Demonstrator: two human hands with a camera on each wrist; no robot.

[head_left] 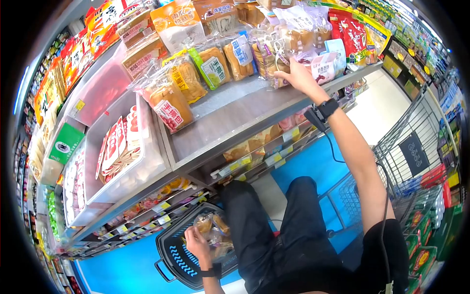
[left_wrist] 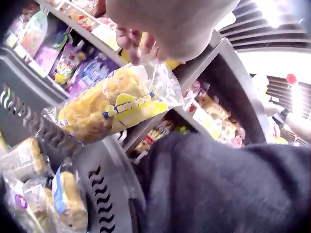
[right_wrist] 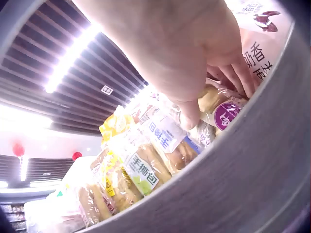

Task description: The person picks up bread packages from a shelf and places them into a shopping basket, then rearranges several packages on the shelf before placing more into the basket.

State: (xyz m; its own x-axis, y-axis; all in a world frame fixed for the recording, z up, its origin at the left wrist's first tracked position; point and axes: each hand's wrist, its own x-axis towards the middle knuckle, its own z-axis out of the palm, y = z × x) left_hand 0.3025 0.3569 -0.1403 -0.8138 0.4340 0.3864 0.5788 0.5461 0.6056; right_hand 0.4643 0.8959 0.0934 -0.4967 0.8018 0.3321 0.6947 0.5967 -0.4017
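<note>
Over the basket (head_left: 164, 240), my left hand (head_left: 197, 244) is palm-down; in the left wrist view that hand (left_wrist: 165, 29) pinches the clear wrapper of a bread bag with a yellow label (left_wrist: 109, 107), which hangs tilted beside the basket's rim. On the shelf my right hand (head_left: 302, 78) reaches among the bagged breads. The right wrist view shows this hand (right_wrist: 194, 53) with its thumb at one side and its fingers at the other of a bread bag with a round purple label (right_wrist: 227, 114); the fingertips are partly hidden.
Other bread bags (head_left: 213, 68) line the shelf, whose metal edge (head_left: 245, 127) runs below them. A clear bin (head_left: 142, 171) of red-and-white packets is at the left. At the right stands a wire shopping cart (head_left: 391, 142). Several bagged breads (left_wrist: 70, 194) lie in the basket.
</note>
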